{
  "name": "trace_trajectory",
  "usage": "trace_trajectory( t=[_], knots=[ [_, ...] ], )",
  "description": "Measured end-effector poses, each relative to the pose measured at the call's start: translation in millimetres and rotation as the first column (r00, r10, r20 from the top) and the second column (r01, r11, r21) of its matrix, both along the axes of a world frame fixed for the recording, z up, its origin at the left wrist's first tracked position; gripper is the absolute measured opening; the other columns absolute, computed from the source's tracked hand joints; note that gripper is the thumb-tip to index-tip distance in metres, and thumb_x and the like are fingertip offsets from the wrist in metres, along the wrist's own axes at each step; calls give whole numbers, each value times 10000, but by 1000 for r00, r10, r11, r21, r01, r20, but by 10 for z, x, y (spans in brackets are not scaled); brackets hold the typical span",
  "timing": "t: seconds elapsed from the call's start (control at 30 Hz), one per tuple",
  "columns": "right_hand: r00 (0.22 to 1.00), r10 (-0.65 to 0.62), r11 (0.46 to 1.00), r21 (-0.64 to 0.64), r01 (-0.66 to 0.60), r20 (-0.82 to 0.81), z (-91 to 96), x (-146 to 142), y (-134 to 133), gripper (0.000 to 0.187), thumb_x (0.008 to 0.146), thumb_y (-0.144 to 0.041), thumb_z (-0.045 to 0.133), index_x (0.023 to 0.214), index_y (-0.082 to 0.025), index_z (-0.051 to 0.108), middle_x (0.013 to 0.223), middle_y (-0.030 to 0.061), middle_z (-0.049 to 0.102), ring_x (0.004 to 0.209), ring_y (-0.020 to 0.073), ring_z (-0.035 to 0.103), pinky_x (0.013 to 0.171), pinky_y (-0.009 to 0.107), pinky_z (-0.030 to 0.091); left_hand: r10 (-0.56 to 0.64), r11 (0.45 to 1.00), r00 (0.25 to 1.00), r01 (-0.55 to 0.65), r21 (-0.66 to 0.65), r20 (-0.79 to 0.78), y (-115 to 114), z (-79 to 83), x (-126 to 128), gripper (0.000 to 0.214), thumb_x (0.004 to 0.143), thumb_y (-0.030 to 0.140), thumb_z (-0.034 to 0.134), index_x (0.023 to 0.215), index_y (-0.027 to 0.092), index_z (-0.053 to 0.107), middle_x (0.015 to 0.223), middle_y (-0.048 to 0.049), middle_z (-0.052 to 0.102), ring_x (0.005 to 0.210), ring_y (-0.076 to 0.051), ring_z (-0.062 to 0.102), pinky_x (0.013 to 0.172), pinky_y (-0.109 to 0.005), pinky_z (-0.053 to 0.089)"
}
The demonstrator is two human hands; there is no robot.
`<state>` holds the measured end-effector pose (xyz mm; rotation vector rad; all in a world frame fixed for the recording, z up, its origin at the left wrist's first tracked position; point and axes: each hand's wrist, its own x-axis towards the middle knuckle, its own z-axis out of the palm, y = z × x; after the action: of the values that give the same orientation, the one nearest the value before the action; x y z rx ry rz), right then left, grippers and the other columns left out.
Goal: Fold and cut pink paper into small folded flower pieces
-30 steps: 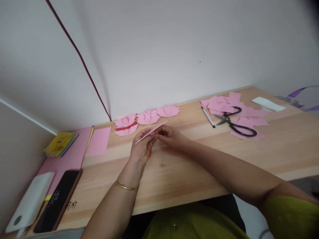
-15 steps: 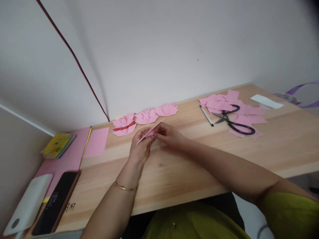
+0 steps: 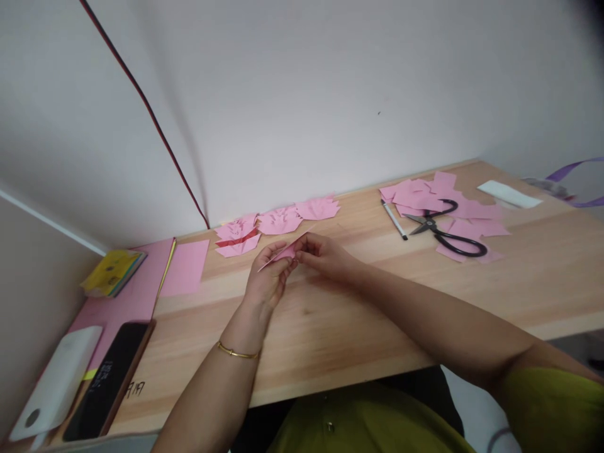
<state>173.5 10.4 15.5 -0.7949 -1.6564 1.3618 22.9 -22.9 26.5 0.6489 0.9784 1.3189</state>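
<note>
Both hands meet over the middle of the wooden desk (image 3: 358, 327), pinching a small folded piece of pink paper (image 3: 284, 252). My left hand (image 3: 268, 280), with a thin gold bangle at the wrist, grips the paper's left part with closed fingers. From the right, my right hand (image 3: 325, 255) pinches the other end. Just behind the hands, along the wall, lie several folded pink paper pieces (image 3: 280, 221).
Black scissors (image 3: 446, 234) and a pen (image 3: 394, 220) lie on loose pink paper scraps (image 3: 425, 196) at the right. A pink sheet (image 3: 187, 267), a yellow pad (image 3: 113, 271), a dark phone (image 3: 111, 379) and a white device (image 3: 56, 382) sit at the left. A red cable (image 3: 146, 110) runs down the wall.
The pink paper has become shorter between the fingers, its long right tip folded or drawn in. Both hands stay in nearly the same place.
</note>
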Motion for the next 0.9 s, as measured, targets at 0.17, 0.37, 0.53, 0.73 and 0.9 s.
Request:
trace_trajectory(
  t=[0.17, 0.37, 0.53, 0.73, 0.9],
  knots=[
    [1000, -26, 1000, 5, 26, 17, -22, -11, 1, 108, 775, -245, 583, 843, -163, 570, 799, 14, 608, 746, 139, 565, 720, 297, 453, 9, 1000, 1000, -8, 7, -29, -1, 6, 6, 418, 529, 53, 729, 907, 147, 576, 812, -36, 669, 771, -150, 644, 799, -316, 471],
    [999, -33, 999, 13, 33, 36, -15, -14, -1, 96, 754, -210, 566, 835, -158, 568, 763, 2, 585, 700, 126, 534, 665, 273, 427, -1, 1000, 999, 2, 25, -47, 6, -18, 22, 409, 527, 56, 722, 902, 149, 588, 822, -30, 662, 793, -154, 636, 787, -310, 469],
    [996, -58, 998, 8, 58, 66, -13, -21, -2, 94, 732, -188, 560, 819, -155, 567, 740, -7, 574, 675, 117, 516, 644, 264, 415, -7, 1000, 999, 7, 17, -45, -3, -9, 30, 412, 522, 59, 730, 896, 151, 585, 832, -31, 661, 792, -153, 631, 775, -303, 466],
    [997, -45, 999, 7, 45, 56, -38, -32, -5, 110, 734, -221, 582, 825, -162, 562, 751, -6, 589, 678, 114, 516, 656, 261, 421, -35, 999, 996, 36, 3, -84, -10, -14, 24, 362, 564, 118, 737, 896, 136, 594, 815, -40, 659, 730, -140, 613, 687, -274, 460],
    [992, -72, 996, 54, 67, 104, -36, -33, -28, 108, 741, -237, 583, 818, -165, 562, 744, -10, 582, 656, 108, 489, 638, 256, 403, -26, 999, 987, 33, 42, -158, -4, -30, 24, 296, 571, 119, 725, 842, 127, 604, 701, -14, 638, 604, -101, 560, 596, -230, 405]
  ],
)
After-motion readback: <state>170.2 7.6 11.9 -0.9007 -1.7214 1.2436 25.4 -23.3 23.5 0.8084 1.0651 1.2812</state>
